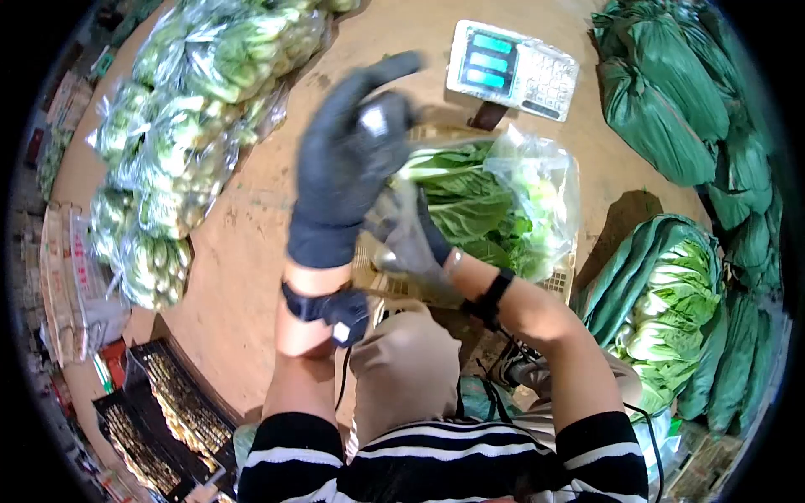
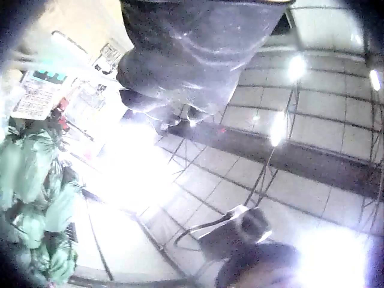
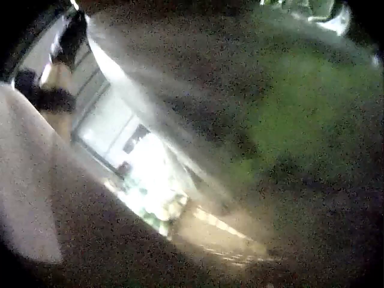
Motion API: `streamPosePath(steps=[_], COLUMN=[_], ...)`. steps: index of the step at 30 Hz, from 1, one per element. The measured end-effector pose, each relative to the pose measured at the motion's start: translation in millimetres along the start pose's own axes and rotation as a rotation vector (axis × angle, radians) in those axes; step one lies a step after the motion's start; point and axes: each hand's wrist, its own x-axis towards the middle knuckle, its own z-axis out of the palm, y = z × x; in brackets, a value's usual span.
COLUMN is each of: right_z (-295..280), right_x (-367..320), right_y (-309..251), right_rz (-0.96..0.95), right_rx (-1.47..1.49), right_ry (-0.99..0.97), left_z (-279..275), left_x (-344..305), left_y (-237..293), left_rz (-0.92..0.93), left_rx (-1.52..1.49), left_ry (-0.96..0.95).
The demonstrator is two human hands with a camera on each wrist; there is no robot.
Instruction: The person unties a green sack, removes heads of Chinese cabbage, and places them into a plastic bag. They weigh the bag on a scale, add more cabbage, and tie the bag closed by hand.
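My black-gloved left hand [image 1: 348,163] is raised left of the crate and blurred, one finger stretched to the upper right, the others bent apart from it. No object shows plainly in it. The gloved right hand [image 1: 434,235] is low at the crate's left part, beside the leafy greens [image 1: 470,197]. A clear plastic bag [image 1: 411,243] covers part of this hand and hides its fingertips; I cannot tell whether they grip the film. Another clear bag [image 1: 537,201] with pale greens lies at the right of the yellow crate [image 1: 573,251]. Dark blur and green leaves [image 3: 300,114] fill much of the right wrist view.
A digital scale [image 1: 513,71] stands beyond the crate. Bagged greens [image 1: 189,134] are piled at the left, green sacks [image 1: 671,109] at the right. An opened sack of cabbages [image 1: 671,310] is near my right arm. Black trays [image 1: 172,411] sit at the lower left.
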Motion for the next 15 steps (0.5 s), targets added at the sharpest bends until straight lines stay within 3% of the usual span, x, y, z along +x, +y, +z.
streamPosePath(steps=[1,2,4,5,7,8,11,15], right_z=[-2.2,-4.4,-52.4,-52.7,-57.0,-58.7,-54.6,-51.6], right_x=[0.5,-1.4,12.2,23.9,44.3,51.1,34.3,-7.8], right_y=[15.9,24.5,-2.4,11.8,29.7,31.2,25.9,-4.2], right_rz=[-0.159,-0.301,-0.367,-0.323,-0.144,-0.048,-0.097,-0.185], right_rx=[-0.408,-0.809,-0.496,-0.389,-0.562,-0.639,-0.629,-0.685], right_ry=[-0.027,-0.064,0.023,0.174,0.227,0.244,0.264,0.131], left_z=[-24.7,-28.1,-31.7,-30.8,-31.8,-36.4,-46.4,-72.5], left_x=[2.5,-8.4,-25.1,-26.0,-22.1,-17.6,-12.5,3.3], left_y=[-9.8,0.6,4.1,1.3,-6.5,-9.3,-12.1,-44.4], left_rz=[-0.073,-0.113,-0.112,-0.128,-0.012,-0.066,-0.106,0.217], left_rx=[-0.717,-0.633,-0.389,-0.386,-0.182,-0.23,-0.096,0.075], left_ry=[-0.359,-0.239,-0.134,-0.133,-0.185,-0.212,-0.228,0.076])
